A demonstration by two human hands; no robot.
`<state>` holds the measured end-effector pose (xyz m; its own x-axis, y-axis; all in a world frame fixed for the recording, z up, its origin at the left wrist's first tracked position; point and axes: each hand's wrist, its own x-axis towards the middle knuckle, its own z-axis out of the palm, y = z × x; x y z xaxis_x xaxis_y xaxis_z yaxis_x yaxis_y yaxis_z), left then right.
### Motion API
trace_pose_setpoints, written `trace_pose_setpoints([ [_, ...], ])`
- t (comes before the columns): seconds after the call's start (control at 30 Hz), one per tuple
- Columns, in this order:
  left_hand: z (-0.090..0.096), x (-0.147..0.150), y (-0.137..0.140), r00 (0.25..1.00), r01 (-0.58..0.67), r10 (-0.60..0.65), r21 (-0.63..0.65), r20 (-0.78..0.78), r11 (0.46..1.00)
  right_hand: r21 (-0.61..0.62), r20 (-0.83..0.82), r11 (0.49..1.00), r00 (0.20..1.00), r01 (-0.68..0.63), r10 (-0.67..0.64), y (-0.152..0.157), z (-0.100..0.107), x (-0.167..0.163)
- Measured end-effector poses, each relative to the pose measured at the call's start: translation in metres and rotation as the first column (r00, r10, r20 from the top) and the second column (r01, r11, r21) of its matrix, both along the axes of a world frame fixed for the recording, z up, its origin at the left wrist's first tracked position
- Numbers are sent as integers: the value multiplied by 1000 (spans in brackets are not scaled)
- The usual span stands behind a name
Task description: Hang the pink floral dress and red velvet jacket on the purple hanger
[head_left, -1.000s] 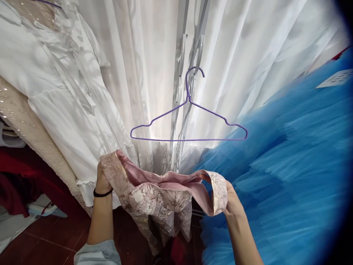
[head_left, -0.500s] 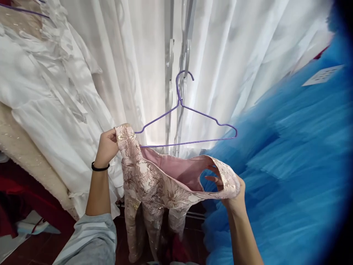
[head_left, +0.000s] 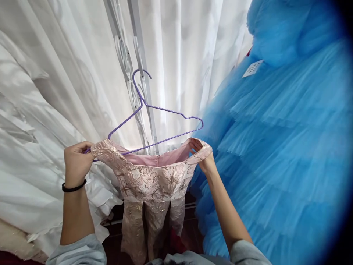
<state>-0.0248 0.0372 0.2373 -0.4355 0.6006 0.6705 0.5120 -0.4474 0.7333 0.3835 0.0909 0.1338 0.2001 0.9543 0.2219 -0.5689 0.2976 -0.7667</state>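
A pink and gold floral brocade dress [head_left: 157,180] with a pink lining hangs spread between my hands. My left hand [head_left: 78,163], with a black band at the wrist, is closed at the dress's left shoulder strap, where the left end of a purple hanger [head_left: 165,109] pokes out by the fingers. That end passes through the left strap. The hanger's right end is free, above and outside the right strap. My right hand [head_left: 206,162] grips the right strap, its fingers passing inside the opening and partly hidden by cloth. The hanger's hook is up against a white metal rack [head_left: 139,51].
A large tiered blue tulle gown [head_left: 284,147] with a white tag [head_left: 253,68] fills the right side. White garments [head_left: 35,184] hang on the left. A white curtain [head_left: 176,55] stands behind the rack, and dark floor shows below the dress.
My view has turned right, so the hanger and dress sit further left. My right hand has lifted the right strap nearer the hanger, and the neckline is now more level.
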Motion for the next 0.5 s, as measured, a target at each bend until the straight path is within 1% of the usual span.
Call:
trace_pose_setpoints([
  [0.07,1,1,-2,999,-34,33,-11,-36,999,2,-44,1000,999,-18,18,16,10,3],
  [0.13,3,2,-4,998,-41,40,-14,-51,999,10,-66,1000,998,-22,22,31,22,7],
  [0.2,5,3,-6,998,-39,39,0,-57,999,34,-39,999,999,-23,25,45,37,10],
  [0.27,8,3,-8,996,-49,50,17,-70,999,86,16,996,1000,-19,18,55,53,12],
  [0.37,13,1,-11,995,-57,59,28,-83,998,182,123,983,992,-2,-21,60,79,10],
  [0.43,15,0,-13,994,-51,53,24,-93,998,259,258,966,961,27,-96,58,96,8],
  [0.47,15,0,-14,994,-51,53,19,-97,999,301,361,953,920,42,-155,55,104,6],
  [0.5,15,0,-14,993,-56,57,10,-106,998,342,485,938,845,55,-226,50,112,6],
])
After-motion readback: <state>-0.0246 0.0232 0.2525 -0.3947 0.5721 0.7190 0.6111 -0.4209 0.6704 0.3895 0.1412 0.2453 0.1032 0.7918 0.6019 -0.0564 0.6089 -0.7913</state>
